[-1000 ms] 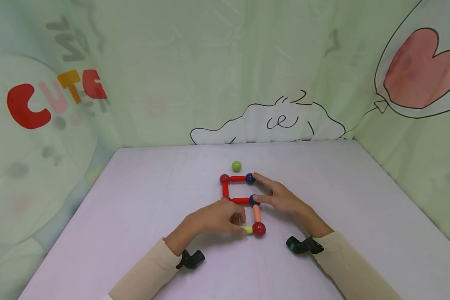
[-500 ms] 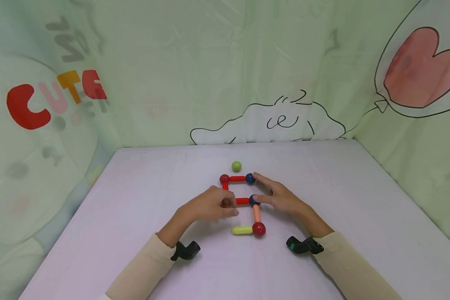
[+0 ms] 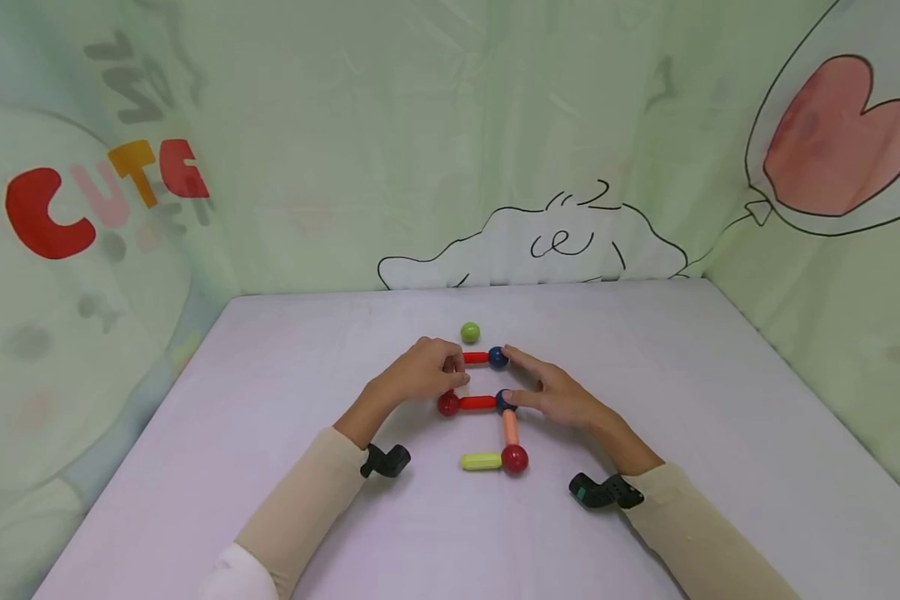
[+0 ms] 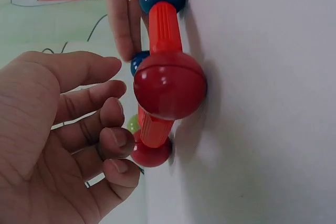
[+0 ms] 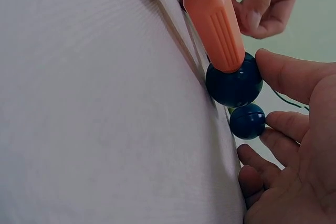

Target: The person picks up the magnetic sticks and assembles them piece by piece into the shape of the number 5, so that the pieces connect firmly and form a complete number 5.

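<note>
A flat figure of magnetic rods and balls lies on the table. My left hand [image 3: 423,371] hovers over its far left corner, fingers loosely bent and apart from the pieces in the left wrist view. Beneath it are a red ball [image 4: 152,153] and a red rod [image 4: 157,131]; a nearer red ball [image 3: 448,404] shows below. My right hand [image 3: 558,396] touches the near blue ball [image 5: 234,85] with its thumb and the far blue ball [image 5: 247,121] with extended fingers. Red rods [image 3: 477,402] run to both blue balls. An orange rod [image 3: 511,428] leads to a front red ball [image 3: 514,459].
A yellow rod [image 3: 482,462] points left from the front red ball, its left end free. Behind the figure a loose green ball [image 3: 470,332] sits on the white tabletop [image 3: 330,350]. Printed green curtains [image 3: 307,167] rise along the table's back and sides.
My left hand has moved from the yellow rod at the front, past the near left red ball, to the far left corner. The yellow rod is now uncovered. My right hand has stayed put.
</note>
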Demonstrator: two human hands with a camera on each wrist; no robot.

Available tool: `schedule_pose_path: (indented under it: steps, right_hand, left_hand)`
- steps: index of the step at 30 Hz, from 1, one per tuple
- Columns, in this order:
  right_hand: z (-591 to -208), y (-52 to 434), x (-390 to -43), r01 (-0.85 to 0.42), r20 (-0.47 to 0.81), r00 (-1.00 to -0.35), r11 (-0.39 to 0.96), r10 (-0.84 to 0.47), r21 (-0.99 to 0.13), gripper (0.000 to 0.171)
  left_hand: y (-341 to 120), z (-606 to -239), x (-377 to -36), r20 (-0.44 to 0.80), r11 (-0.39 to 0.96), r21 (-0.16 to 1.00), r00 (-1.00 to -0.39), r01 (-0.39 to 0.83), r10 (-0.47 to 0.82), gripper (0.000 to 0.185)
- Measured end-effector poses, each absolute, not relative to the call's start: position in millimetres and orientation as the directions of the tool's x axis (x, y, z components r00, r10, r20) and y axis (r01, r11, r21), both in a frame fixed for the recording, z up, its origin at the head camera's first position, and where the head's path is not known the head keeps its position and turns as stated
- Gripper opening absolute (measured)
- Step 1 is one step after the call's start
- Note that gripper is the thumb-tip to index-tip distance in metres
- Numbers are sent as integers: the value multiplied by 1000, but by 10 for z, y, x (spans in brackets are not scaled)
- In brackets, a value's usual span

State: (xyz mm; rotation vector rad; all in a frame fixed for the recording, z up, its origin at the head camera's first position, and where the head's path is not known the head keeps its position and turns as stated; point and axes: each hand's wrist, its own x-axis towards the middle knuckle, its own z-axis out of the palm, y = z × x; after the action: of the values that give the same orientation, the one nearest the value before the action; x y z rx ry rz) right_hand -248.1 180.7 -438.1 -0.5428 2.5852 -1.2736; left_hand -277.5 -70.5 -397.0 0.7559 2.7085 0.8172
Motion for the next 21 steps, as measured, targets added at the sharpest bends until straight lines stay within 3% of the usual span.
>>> schedule_pose_path:
  steps: [8,15,21]
  right_hand:
    - [-4376,1800,-2470,-227,-29,-910,554,-414,-801,78]
    - [-4372,1803,-2474,-229,-20,-911,545,-413,-806,77]
    - [-4389,1803,-2472,-234,-16,-911,546,-413,-804,77]
  left_hand:
    - [-639,-4015,-2964,-27,763,537,-897,358,440,8]
    - [-583,-4031,-3104,34,821,454,-927,347,374,19]
    - [-556,-4090,-3206,67,831,448,-939,330,336,32]
